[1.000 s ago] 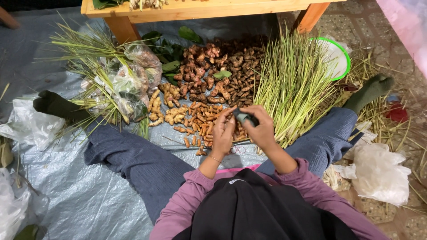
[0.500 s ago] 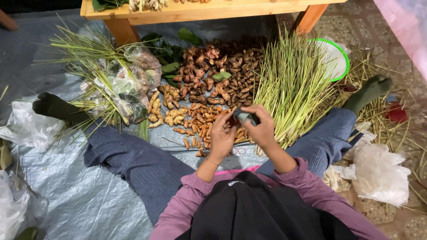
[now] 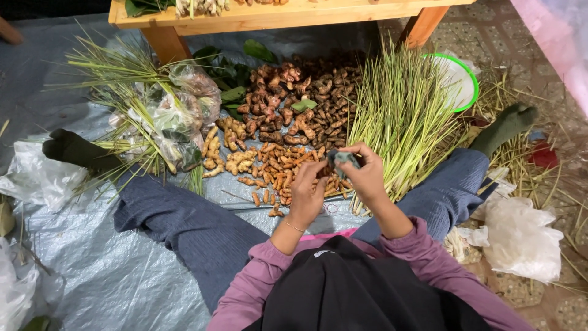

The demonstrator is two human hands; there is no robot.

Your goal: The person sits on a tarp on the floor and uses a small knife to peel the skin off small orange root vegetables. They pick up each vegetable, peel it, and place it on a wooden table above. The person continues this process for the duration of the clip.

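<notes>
I sit on a grey tarp [image 3: 110,276] with legs spread. My right hand [image 3: 366,176] holds a small dark grey-blue bundle [image 3: 340,159] between thumb and fingers. My left hand [image 3: 308,191] is curled close beside it, its fingertips touching the bundle from the left. Just beyond both hands lies a heap of small orange roots [image 3: 283,168]. A fan of green lemongrass stalks [image 3: 401,116] spreads to the right of my right hand.
Brown knobbly roots [image 3: 306,104] pile up behind the orange ones, pale ginger-like roots [image 3: 228,150] to the left. Clear bags with stalks [image 3: 177,119] lie at left. A wooden table [image 3: 269,15] stands ahead, a green-rimmed bowl [image 3: 468,83] at right, white plastic bags [image 3: 520,236] by my right knee.
My hands stay together over the orange roots, shifted slightly; the fingers keep working the small dark bundle. Nothing else moved.
</notes>
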